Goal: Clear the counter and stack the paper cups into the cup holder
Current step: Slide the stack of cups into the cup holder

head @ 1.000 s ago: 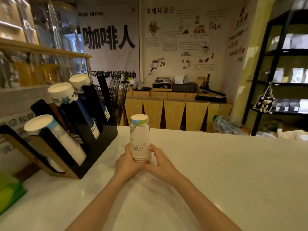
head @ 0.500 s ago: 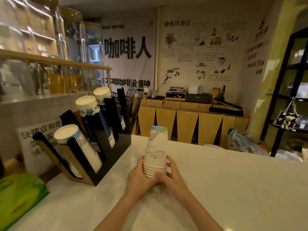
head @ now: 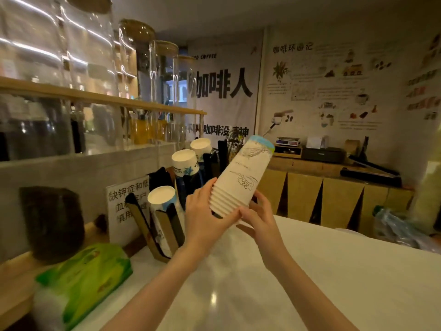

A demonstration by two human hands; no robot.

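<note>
1. Two bare hands hold one nested stack of paper cups in the air above the white counter, clear of its surface.
2. Stack orientation: inverted and tilted, the closed bottom with its blue band pointing up and to the right, the layered rims pointing down toward the hands.
3. Left hand: closed around the rim end of the stack from the left, fingers wrapped over the stepped rims, thumb under the lower edge.
4. Right hand: placed at the lower right of the rim end, palm and fingers cupped against the stack; the exact finger contact behind the cups is hidden, but it appears to be supporting them.
5. Cup holder: a dark, slanted rack standing on the counter at the left, just beside the left hand. Three of its slots show cup stacks with their pale ends facing the camera, the nearest, the middle and the farthest.
6. The held stack lies to the right of the rack and does not touch it.
7. Other items: a green packet lies at the near left edge of the counter; a printed sign stands behind the rack; tall glass jars line the wooden shelf above.
</note>
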